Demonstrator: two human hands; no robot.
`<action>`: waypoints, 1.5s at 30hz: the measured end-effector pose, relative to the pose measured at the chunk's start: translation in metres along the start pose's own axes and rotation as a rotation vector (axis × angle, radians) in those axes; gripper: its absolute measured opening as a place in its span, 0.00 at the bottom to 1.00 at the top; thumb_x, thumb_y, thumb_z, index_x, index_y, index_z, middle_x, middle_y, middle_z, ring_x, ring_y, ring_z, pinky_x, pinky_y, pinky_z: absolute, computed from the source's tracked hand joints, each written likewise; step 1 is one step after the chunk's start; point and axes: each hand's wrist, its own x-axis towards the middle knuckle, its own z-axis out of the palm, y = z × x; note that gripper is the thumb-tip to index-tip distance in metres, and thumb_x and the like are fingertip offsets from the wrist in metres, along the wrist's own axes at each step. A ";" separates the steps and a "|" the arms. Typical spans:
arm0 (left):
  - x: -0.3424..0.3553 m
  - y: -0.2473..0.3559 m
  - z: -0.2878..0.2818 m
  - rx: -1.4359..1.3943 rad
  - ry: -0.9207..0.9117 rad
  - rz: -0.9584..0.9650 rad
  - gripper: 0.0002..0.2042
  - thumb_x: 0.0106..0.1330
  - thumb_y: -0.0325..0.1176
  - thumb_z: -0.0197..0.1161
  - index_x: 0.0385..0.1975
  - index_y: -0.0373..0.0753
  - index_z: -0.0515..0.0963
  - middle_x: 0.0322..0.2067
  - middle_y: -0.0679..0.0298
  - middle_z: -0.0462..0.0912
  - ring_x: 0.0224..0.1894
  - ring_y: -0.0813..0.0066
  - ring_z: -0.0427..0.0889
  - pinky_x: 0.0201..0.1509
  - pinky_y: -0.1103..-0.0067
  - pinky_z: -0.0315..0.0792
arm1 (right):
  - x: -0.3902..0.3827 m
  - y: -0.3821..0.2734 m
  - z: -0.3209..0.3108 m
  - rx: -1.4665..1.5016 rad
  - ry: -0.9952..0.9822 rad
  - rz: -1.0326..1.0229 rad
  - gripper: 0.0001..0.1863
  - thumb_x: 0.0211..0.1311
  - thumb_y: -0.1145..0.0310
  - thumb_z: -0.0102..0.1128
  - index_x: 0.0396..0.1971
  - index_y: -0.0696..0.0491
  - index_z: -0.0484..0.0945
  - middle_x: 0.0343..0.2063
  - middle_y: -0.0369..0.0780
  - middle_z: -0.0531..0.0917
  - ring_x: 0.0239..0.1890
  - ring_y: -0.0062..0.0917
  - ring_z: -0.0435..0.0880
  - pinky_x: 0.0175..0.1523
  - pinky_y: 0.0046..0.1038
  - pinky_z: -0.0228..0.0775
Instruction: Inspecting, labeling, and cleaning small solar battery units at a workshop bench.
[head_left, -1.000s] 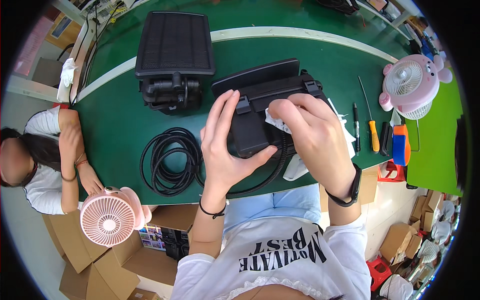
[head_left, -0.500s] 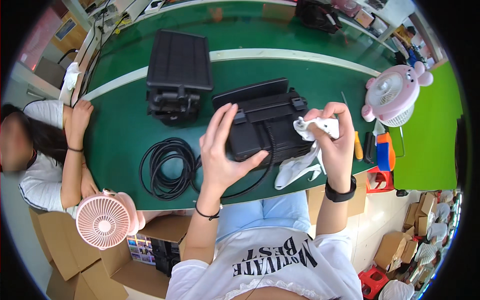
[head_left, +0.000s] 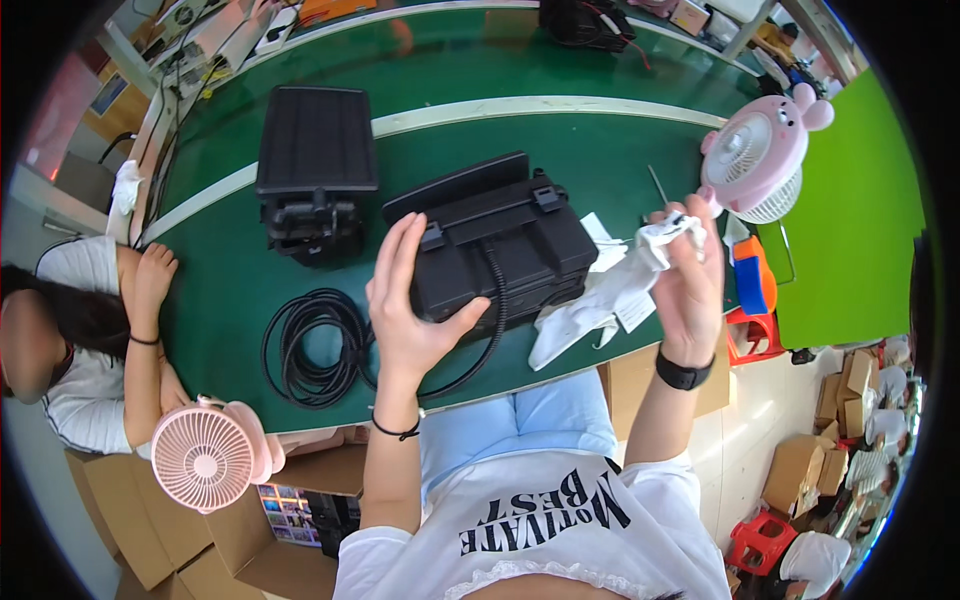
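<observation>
A black latched box (head_left: 500, 260) lies on the green tabletop before me, with a flat dark panel (head_left: 460, 185) along its far side. Spread fingers and thumb of my left hand (head_left: 410, 310) rest on the box's left end, steadying contact without wrapping round it. To the right of the box, my right hand (head_left: 690, 290) pinches a smudged white cloth (head_left: 590, 300), whose loose end trails down onto the table. A black corrugated cable (head_left: 500, 295) runs from the box's front and bends toward a coil of black cable (head_left: 312, 350) at the left.
A second black unit with a panel (head_left: 315, 140) stands at the back left. Pink fans stand at right (head_left: 755, 160) and near left (head_left: 205, 455). An orange-and-blue tool (head_left: 752, 275) lies at the right edge. Another person's arm (head_left: 145, 330) rests on the table's left side.
My right hand has drawn the cloth away from the box's top, to the right. White papers beside the box now show. My left hand stays on the box.
</observation>
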 end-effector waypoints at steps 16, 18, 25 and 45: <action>0.002 -0.003 0.000 0.005 -0.001 -0.004 0.45 0.42 0.47 0.79 0.65 0.39 0.70 0.63 0.53 0.72 0.62 0.54 0.74 0.61 0.65 0.67 | -0.016 0.009 0.008 -0.327 0.085 -0.075 0.15 0.61 0.84 0.62 0.40 0.53 0.67 0.41 0.43 0.85 0.41 0.18 0.81 0.48 0.19 0.71; 0.002 -0.004 0.000 -0.008 0.004 -0.005 0.45 0.42 0.48 0.79 0.65 0.40 0.70 0.63 0.53 0.72 0.62 0.54 0.74 0.61 0.65 0.67 | -0.014 0.015 0.030 -0.533 0.007 -0.142 0.17 0.57 0.87 0.64 0.39 0.55 0.68 0.39 0.45 0.86 0.41 0.19 0.84 0.46 0.20 0.75; 0.001 -0.004 0.001 -0.020 -0.016 -0.038 0.46 0.41 0.48 0.79 0.65 0.40 0.70 0.63 0.54 0.72 0.63 0.55 0.74 0.62 0.65 0.66 | 0.014 0.029 0.078 -1.009 -0.290 -0.184 0.19 0.47 0.86 0.68 0.31 0.54 0.66 0.32 0.40 0.89 0.36 0.18 0.87 0.40 0.18 0.75; 0.004 -0.005 -0.007 -0.015 -0.051 -0.005 0.47 0.37 0.47 0.81 0.63 0.39 0.72 0.63 0.54 0.72 0.61 0.55 0.76 0.59 0.67 0.69 | 0.036 0.034 0.098 -1.487 -0.760 -0.582 0.11 0.46 0.77 0.62 0.31 0.53 0.71 0.19 0.40 0.77 0.26 0.34 0.81 0.30 0.33 0.72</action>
